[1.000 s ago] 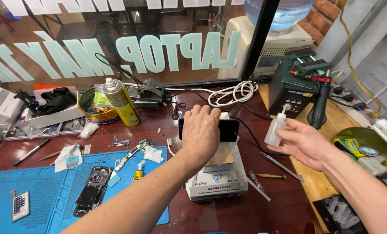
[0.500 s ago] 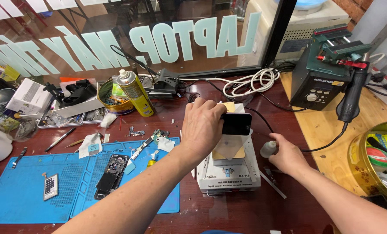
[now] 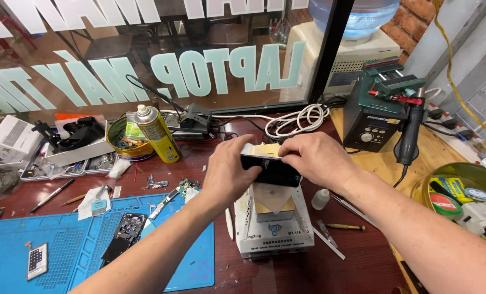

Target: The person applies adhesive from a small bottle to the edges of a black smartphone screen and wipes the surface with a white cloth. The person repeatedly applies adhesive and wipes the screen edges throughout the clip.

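Both hands, left (image 3: 229, 174) and right (image 3: 314, 159), are closed around a dark smartphone (image 3: 270, 170), gripping its ends to steady it above the white heating station (image 3: 273, 231). A small dropper bottle (image 3: 320, 199) stands just right of that station on the worktop (image 3: 357, 261), close for reach.

Both bare arms in from the bottom edge, converging mid-frame. Left hand (image 3: 229, 177) – forearm runs up diagonally from lower left, wrist about straight, back of hand to the camera, fingers curled over forward and closed in a grip, thumb side toward the right hand. Right hand (image 3: 316, 160) – forearm comes in from lower right, palm down, knuckles up, fingers bent and pinched toward the left. Fingertips of the two hands nearly meet; whether they touch can't be told.
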